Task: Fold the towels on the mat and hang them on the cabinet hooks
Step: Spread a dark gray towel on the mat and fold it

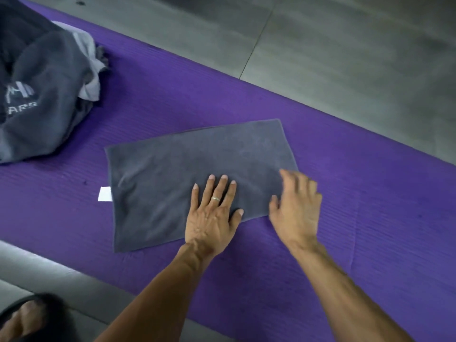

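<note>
A grey towel [187,174] lies flat as a rectangle on the purple mat [345,193], with a white label [104,194] sticking out at its left edge. My left hand [213,213] presses flat on the towel's near right part, fingers straight and spread. My right hand [297,203] hovers blurred at the towel's right edge, fingers loosely extended and holding nothing. A heap of dark grey and light grey towels [42,82] sits on the mat at the upper left. No cabinet hooks are in view.
Grey tiled floor [345,58] borders the mat on the far side and near left. My sandalled foot [22,317] shows at the bottom left corner. Bare mat stretches to the right of the towel.
</note>
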A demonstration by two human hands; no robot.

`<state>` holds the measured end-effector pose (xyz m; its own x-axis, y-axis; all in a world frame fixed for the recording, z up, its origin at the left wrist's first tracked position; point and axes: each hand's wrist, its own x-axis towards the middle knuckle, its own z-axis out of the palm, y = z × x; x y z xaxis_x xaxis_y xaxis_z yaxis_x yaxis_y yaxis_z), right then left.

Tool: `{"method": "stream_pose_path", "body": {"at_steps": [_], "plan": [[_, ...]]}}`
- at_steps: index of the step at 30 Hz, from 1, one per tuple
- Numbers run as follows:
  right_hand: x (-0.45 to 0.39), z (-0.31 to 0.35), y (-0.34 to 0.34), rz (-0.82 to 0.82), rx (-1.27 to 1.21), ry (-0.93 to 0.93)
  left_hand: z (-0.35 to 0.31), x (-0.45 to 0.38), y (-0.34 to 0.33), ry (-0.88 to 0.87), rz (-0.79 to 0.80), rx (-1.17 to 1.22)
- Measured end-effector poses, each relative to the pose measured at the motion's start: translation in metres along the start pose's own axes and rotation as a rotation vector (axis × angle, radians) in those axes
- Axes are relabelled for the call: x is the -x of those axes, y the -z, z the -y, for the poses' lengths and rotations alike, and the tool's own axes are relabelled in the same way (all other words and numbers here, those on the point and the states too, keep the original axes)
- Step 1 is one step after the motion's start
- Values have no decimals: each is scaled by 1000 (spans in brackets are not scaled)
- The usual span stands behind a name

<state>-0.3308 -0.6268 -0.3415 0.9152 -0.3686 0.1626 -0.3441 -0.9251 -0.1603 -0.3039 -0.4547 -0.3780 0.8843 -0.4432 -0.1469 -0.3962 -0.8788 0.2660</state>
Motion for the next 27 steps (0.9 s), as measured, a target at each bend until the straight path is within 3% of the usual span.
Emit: {"method": "stream_pose_path", "body": {"at_steps": [2,4,7,12,15,21,27], "plan": [[16,39,-13,73,-148,250,6,7,1,8,-19,-14],[30,59,-30,208,-241,360,24,23,0,16,-30,-49],[37,31,-41,294,-56,506,61,54,1,6,-28,-104],[21,-59,-28,356,178,288,80,66,4,62,3,-148],[17,-64,-19,412,223,230,83,66,5,55,-19,-108],[28,-13,-19,365,-64,381,90,59,21,-29,-194,3],[-8,-11,-4,366,-190,343,91,34,70,-11,-127,72]]}}
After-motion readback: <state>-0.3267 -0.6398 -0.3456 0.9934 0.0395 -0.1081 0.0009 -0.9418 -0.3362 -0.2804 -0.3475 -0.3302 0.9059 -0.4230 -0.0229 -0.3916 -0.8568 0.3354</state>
